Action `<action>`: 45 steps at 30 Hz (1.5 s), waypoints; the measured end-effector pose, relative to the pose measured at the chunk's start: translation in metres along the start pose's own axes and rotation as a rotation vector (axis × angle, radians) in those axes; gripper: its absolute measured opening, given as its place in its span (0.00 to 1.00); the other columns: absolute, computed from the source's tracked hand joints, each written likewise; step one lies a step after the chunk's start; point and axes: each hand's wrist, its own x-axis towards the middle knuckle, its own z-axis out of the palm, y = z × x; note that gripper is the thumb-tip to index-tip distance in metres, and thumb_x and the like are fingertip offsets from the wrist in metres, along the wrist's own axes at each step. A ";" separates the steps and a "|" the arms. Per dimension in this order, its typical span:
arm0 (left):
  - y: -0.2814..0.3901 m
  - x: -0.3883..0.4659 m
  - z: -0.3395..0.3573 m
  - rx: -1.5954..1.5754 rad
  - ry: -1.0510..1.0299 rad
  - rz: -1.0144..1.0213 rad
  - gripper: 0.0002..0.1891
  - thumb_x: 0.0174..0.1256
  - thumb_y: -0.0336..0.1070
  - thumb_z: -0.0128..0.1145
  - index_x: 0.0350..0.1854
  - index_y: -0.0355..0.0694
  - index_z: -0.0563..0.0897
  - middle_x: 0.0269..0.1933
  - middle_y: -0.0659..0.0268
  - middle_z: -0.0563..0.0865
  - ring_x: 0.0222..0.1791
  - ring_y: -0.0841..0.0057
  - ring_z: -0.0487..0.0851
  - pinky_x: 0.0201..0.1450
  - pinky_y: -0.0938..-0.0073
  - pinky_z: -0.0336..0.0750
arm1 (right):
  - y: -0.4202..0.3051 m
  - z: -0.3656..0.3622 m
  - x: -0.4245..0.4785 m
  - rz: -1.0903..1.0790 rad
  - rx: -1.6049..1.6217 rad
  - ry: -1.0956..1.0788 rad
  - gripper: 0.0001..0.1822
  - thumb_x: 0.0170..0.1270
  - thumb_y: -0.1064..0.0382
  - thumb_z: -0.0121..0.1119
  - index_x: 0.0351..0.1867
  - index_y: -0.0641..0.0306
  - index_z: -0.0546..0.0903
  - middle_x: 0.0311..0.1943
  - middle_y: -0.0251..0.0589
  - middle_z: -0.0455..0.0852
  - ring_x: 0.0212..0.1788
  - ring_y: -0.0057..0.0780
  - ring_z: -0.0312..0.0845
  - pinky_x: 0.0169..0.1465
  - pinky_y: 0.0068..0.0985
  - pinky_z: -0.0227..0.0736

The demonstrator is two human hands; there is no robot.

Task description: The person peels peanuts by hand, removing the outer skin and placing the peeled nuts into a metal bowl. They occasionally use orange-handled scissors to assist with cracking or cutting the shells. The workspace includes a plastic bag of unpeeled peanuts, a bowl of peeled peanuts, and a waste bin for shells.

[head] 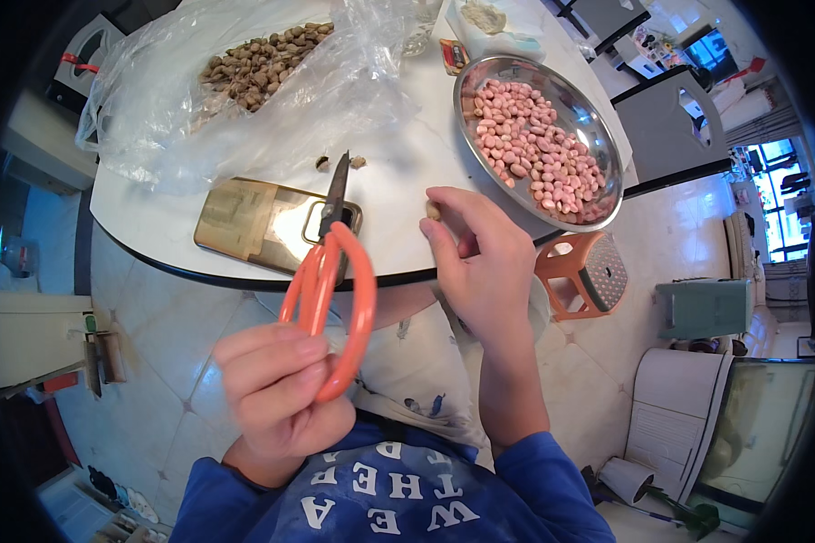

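Note:
My left hand [278,387] grips scissors [361,305] by their orange loop handles. Their dark blades look closed and point away from me, over the phone's end. Between the thumb and index finger of my right hand [485,261] is a small brown nut [434,211], probably a peanut in its shell. Beyond that hand, to the right, a steel bowl [463,129] holds many pink kernels [536,146]. At the far left, brown unshelled nuts [265,64] lie in a spread clear plastic bag [170,115]. Two small shell bits [358,162] lie near the blade tip.
A phone in a clear, gold-toned case [244,217] lies near the white table's [407,254] dark front edge. Behind the bowl are a small red-and-yellow packet [454,56] and a white bag [502,41]. An orange plastic stool [581,275] stands on the floor at right.

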 end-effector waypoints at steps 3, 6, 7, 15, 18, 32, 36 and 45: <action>-0.002 -0.003 0.005 0.011 -0.082 0.045 0.26 0.42 0.17 0.62 0.48 0.43 0.79 0.50 0.65 0.83 0.45 0.65 0.80 0.46 0.73 0.79 | 0.002 0.001 -0.002 0.032 0.045 0.006 0.15 0.54 0.72 0.68 0.46 0.60 0.84 0.39 0.37 0.88 0.25 0.24 0.79 0.30 0.21 0.74; -0.002 -0.006 0.012 -0.002 -0.087 0.065 0.23 0.44 0.18 0.66 0.46 0.42 0.81 0.51 0.66 0.84 0.46 0.65 0.80 0.46 0.72 0.79 | 0.005 -0.001 -0.009 0.053 0.137 0.049 0.17 0.54 0.74 0.69 0.47 0.63 0.84 0.39 0.39 0.88 0.25 0.20 0.78 0.30 0.18 0.73; -0.002 -0.007 0.013 -0.006 -0.091 0.078 0.23 0.44 0.18 0.67 0.46 0.41 0.82 0.50 0.66 0.84 0.47 0.65 0.80 0.46 0.72 0.80 | 0.004 -0.004 -0.012 0.065 0.164 0.069 0.17 0.54 0.75 0.69 0.47 0.64 0.84 0.39 0.40 0.88 0.25 0.19 0.78 0.30 0.17 0.72; 0.002 -0.010 0.038 -0.316 -0.186 0.317 0.10 0.49 0.23 0.70 0.35 0.37 0.85 0.47 0.65 0.88 0.48 0.71 0.81 0.44 0.75 0.81 | -0.014 -0.032 -0.090 0.332 1.088 -0.187 0.21 0.73 0.52 0.57 0.48 0.73 0.81 0.45 0.44 0.86 0.39 0.25 0.81 0.43 0.21 0.76; 0.007 -0.017 0.066 -0.436 -0.067 0.416 0.07 0.44 0.23 0.69 0.28 0.35 0.86 0.42 0.64 0.90 0.44 0.75 0.82 0.39 0.81 0.80 | -0.028 -0.034 -0.094 0.460 1.212 -0.293 0.24 0.72 0.47 0.57 0.48 0.72 0.80 0.46 0.43 0.84 0.47 0.29 0.80 0.54 0.27 0.74; -0.020 0.022 0.017 -0.154 -0.269 -0.045 0.11 0.50 0.26 0.67 0.37 0.41 0.82 0.34 0.66 0.85 0.34 0.70 0.81 0.41 0.70 0.75 | 0.005 -0.098 -0.061 0.066 -0.020 -0.099 0.14 0.57 0.63 0.72 0.40 0.66 0.82 0.28 0.35 0.82 0.32 0.24 0.70 0.37 0.23 0.66; -0.044 0.059 0.013 -0.175 -0.224 -0.149 0.07 0.54 0.22 0.64 0.34 0.36 0.81 0.30 0.64 0.83 0.27 0.71 0.80 0.32 0.77 0.74 | 0.004 -0.095 -0.039 -0.112 -0.182 -0.155 0.13 0.51 0.64 0.73 0.37 0.64 0.84 0.24 0.34 0.79 0.29 0.31 0.64 0.34 0.26 0.61; -0.084 0.137 0.095 -0.129 -0.558 0.130 0.04 0.62 0.28 0.62 0.31 0.34 0.80 0.28 0.57 0.83 0.26 0.65 0.82 0.32 0.69 0.75 | 0.009 -0.084 -0.003 -0.251 -0.316 -0.258 0.14 0.48 0.61 0.74 0.36 0.63 0.86 0.22 0.35 0.78 0.27 0.33 0.63 0.34 0.28 0.60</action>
